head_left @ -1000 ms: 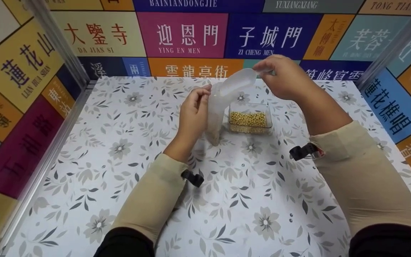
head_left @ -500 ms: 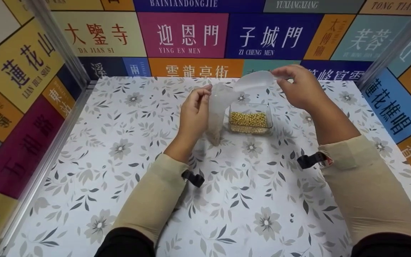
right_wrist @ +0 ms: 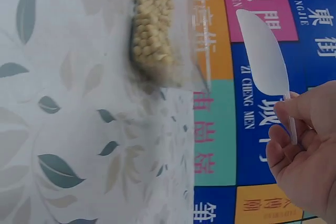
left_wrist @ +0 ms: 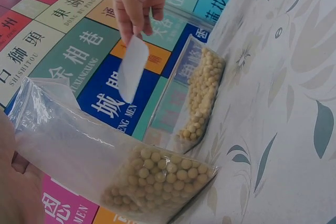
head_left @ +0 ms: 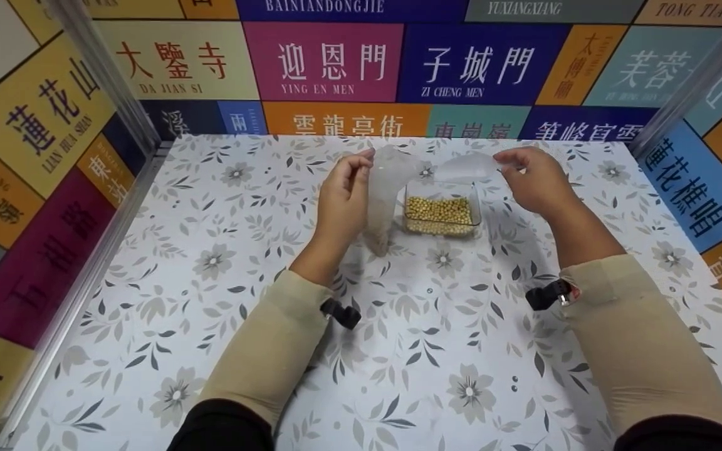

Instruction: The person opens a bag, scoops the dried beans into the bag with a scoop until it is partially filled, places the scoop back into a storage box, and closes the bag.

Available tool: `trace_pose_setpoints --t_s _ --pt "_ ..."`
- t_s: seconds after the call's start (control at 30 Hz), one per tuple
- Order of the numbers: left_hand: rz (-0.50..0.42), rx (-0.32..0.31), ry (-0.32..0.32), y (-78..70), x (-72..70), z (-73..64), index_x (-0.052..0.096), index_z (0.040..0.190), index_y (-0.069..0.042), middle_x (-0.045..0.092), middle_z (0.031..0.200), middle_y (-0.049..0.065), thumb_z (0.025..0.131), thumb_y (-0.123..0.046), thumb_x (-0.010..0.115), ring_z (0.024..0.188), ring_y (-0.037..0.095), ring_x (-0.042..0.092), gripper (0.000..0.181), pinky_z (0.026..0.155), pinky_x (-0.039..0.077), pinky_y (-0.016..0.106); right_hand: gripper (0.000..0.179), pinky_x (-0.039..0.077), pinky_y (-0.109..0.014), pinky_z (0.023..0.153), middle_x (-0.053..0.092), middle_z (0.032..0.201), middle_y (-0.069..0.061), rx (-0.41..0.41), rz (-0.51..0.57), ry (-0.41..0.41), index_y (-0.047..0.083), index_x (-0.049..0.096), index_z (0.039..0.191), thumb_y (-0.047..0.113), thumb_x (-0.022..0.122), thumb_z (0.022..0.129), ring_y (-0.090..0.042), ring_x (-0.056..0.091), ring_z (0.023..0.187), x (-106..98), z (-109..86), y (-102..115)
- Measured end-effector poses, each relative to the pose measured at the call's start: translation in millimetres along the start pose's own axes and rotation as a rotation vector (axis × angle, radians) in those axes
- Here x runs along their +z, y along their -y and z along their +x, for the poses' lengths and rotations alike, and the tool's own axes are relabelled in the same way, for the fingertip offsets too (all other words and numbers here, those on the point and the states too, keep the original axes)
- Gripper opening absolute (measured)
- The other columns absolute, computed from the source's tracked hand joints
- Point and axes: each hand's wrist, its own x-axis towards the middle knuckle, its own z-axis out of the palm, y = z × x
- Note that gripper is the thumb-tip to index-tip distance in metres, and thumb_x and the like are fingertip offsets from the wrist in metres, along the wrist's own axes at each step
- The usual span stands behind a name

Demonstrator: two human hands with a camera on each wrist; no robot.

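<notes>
My left hand holds a clear zip bag upright near its top, in the middle of the table. Round pale soybeans fill the bag's lower part. My right hand pinches the thin handle of a translucent white scoop. In the head view, the scoop appears above the back edge of a clear rectangular container. Yellow soybeans lie inside that container, just right of the bag. Whether the scoop's bowl carries any beans cannot be seen.
A white cloth with grey flowers and leaves covers the table. Colourful panels with lettering stand behind and at both sides. Black wrist cameras sit on both sleeves.
My right hand and the scoop have moved right and down, from the bag's mouth to near the container's back edge. My left hand and the bag have stayed nearly still.
</notes>
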Motion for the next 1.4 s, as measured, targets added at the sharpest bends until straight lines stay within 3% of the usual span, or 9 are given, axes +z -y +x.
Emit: trace_pose_setpoints --t_s 0.13,0.53,0.8,1.1,1.4 --pt "0.011 0.012 -0.001 1.4 0.1 -0.2 0.065 0.119 0.0 0.068 0.146 0.005 0.114 -0.013 0.05 0.143 0.012 0.06 0.02 0.12 0.048 0.02 0.042 0.05 -0.062 0.106 0.048 0.16 -0.02 -0.029 -0.037 0.017 0.013 0.057 0.153 0.024 0.043 0.115 -0.044 0.051 0.141 9 1.5 -7" --pt "0.007 -0.009 -0.001 0.8 -0.2 0.2 0.065 0.118 -0.006 0.069 0.147 0.003 0.113 -0.011 0.05 0.144 0.011 0.059 0.017 0.122 0.046 0.018 0.037 0.041 -0.063 0.123 0.061 0.147 -0.021 -0.151 -0.198 -0.027 0.005 0.067 0.14 0.005 0.05 0.108 -0.046 0.049 0.144 37 8.0 -7" --pt "-0.006 0.004 -0.009 2.1 0.3 1.4 0.065 0.118 -0.002 0.07 0.145 0.005 0.112 -0.01 0.052 0.142 0.012 0.061 0.016 0.121 0.047 0.019 0.036 0.04 -0.058 0.127 0.063 0.146 -0.017 -0.19 -0.231 -0.084 0.008 0.069 0.14 0.003 0.055 0.107 -0.042 0.049 0.146 56 8.3 -8" --pt "0.029 -0.007 0.0 0.0 -0.4 0.4 0.065 0.121 -0.001 0.069 0.146 0.004 0.114 -0.015 0.05 0.142 0.012 0.061 0.021 0.119 0.049 0.019 0.034 0.034 -0.058 0.131 0.065 0.145 -0.021 -0.255 -0.159 0.045 0.004 0.069 0.139 0.004 0.054 0.108 -0.044 0.048 0.148 61 8.5 -14" --pt "0.022 -0.009 -0.004 -0.2 0.3 0.3 0.064 0.12 0.001 0.069 0.146 0.006 0.113 -0.013 0.05 0.142 0.012 0.061 0.021 0.12 0.048 0.019 0.032 0.036 -0.062 0.128 0.059 0.152 -0.021 -0.149 -0.103 0.199 0.007 0.067 0.139 0.01 0.051 0.111 -0.044 0.046 0.15 53 4.1 -13"
